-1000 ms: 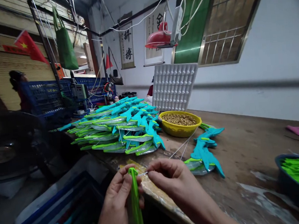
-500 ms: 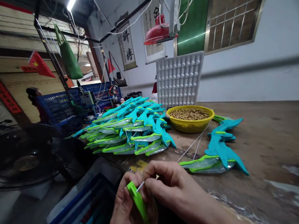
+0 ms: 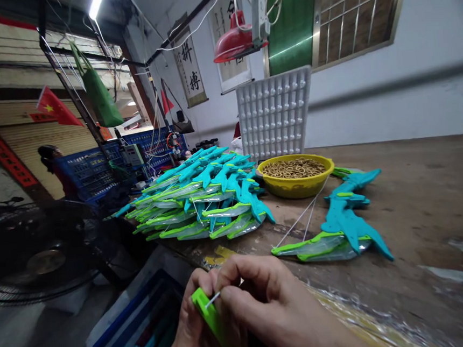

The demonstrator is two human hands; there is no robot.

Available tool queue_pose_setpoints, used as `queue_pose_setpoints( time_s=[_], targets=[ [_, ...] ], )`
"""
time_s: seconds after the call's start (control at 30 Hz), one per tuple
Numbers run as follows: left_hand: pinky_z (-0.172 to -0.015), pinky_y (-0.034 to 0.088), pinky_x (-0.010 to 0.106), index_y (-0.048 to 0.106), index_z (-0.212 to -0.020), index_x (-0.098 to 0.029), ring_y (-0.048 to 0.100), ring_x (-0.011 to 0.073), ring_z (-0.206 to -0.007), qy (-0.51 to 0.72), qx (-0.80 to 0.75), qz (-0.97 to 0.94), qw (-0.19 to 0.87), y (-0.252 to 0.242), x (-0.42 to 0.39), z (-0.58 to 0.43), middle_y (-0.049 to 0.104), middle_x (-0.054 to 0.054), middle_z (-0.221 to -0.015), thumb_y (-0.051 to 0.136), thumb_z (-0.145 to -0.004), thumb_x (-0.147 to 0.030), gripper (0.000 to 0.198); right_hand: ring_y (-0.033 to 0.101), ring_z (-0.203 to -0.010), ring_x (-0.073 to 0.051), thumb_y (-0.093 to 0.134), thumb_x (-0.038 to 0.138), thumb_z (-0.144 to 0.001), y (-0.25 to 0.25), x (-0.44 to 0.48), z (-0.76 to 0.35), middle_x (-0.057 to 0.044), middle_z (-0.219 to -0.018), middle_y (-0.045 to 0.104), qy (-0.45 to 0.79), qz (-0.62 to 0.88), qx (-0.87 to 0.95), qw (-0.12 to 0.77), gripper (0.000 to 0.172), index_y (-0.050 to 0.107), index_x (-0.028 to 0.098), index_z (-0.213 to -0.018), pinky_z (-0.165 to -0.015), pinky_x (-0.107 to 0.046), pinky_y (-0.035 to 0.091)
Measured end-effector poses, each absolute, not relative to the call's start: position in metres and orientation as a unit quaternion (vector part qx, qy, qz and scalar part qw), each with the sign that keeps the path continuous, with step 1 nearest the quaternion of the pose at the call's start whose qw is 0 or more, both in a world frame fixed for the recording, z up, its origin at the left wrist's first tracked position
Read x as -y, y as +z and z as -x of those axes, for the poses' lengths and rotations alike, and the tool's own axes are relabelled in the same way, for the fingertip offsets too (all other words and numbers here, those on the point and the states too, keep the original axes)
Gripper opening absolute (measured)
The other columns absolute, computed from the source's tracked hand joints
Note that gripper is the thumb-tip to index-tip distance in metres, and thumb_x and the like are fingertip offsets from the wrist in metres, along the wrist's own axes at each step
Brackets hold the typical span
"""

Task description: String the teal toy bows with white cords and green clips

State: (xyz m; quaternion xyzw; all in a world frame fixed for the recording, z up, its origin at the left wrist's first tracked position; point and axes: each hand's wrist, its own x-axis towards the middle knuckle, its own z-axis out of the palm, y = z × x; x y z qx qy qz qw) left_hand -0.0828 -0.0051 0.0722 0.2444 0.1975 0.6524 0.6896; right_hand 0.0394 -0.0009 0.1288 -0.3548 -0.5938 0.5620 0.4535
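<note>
My left hand (image 3: 190, 331) is closed around a bright green plastic strip (image 3: 210, 314), holding its slotted end upward. My right hand (image 3: 267, 300) pinches a white string (image 3: 213, 299) with thumb and index finger, just beside that end. The string runs from the strip into my right fingertips, and their grip partly hides it. Beyond my hands, a teal and green toy bow (image 3: 343, 220) with white strings lies on the table. A large stack of similar toy bows (image 3: 212, 191) rests to its left.
A yellow basin (image 3: 297, 188) full of small brass-coloured rings stands on the wooden table (image 3: 415, 195). Behind it leans a grey moulded tray (image 3: 275, 113). A blue crate (image 3: 119, 326) with teal parts sits below left, near a black fan (image 3: 40, 260). A red lamp (image 3: 234, 41) hangs overhead.
The view has shifted slightly, showing more of the table at right. Both hands keep their grip on the strip and string, with the strip's end slightly lower and further left in view.
</note>
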Motion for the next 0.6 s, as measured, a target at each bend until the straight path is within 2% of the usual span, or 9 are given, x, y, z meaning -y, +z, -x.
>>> queue_pose_setpoints(
  time_s=[0.13, 0.33, 0.47, 0.6],
  targets=[
    [-0.052, 0.044, 0.023, 0.059, -0.075, -0.025, 0.044, 0.0113, -0.052, 0.642, -0.198, -0.255, 0.695, 0.067, 0.004, 0.084, 0.045, -0.003, -0.065, 0.085, -0.069, -0.047, 0.035, 0.053, -0.063, -0.011, 0.052, 0.022, -0.076, 0.130, 0.001, -0.039, 0.000, -0.070, 0.061, 0.572, 0.351, 0.586, 0.455, 0.014, 0.063, 0.015, -0.075, -0.056, -0.019, 0.040],
    [-0.057, 0.046, 0.024, 0.060, -0.073, -0.024, 0.048, 0.0145, -0.060, 0.659, -0.155, -0.234, 0.698, 0.069, 0.004, 0.079, 0.044, -0.002, -0.067, 0.085, -0.070, -0.045, 0.033, 0.055, -0.064, -0.012, 0.052, 0.020, -0.075, 0.130, 0.001, -0.040, -0.001, -0.070, 0.062, 0.574, 0.361, 0.577, 0.455, 0.013, 0.063, 0.015, -0.074, -0.056, -0.018, 0.041],
    [-0.054, 0.045, 0.025, 0.058, -0.072, -0.026, 0.046, 0.0138, -0.056, 0.647, -0.189, -0.252, 0.694, 0.072, 0.007, 0.082, 0.045, -0.003, -0.065, 0.086, -0.068, -0.047, 0.035, 0.051, -0.058, -0.009, 0.049, 0.013, -0.076, 0.132, 0.001, -0.036, 0.002, -0.066, 0.059, 0.583, 0.327, 0.583, 0.461, 0.014, 0.062, 0.016, -0.070, -0.054, -0.016, 0.040],
    [-0.059, 0.049, 0.030, 0.057, -0.072, -0.028, 0.047, 0.0170, -0.055, 0.666, -0.220, -0.302, 0.646, 0.062, 0.003, 0.090, 0.050, -0.002, -0.061, 0.080, -0.071, -0.058, 0.037, 0.049, -0.058, -0.007, 0.052, 0.008, -0.078, 0.130, 0.000, -0.033, 0.005, -0.063, 0.057, 0.533, 0.311, 0.620, 0.485, 0.016, 0.063, 0.016, -0.069, -0.052, -0.014, 0.036]
  ],
)
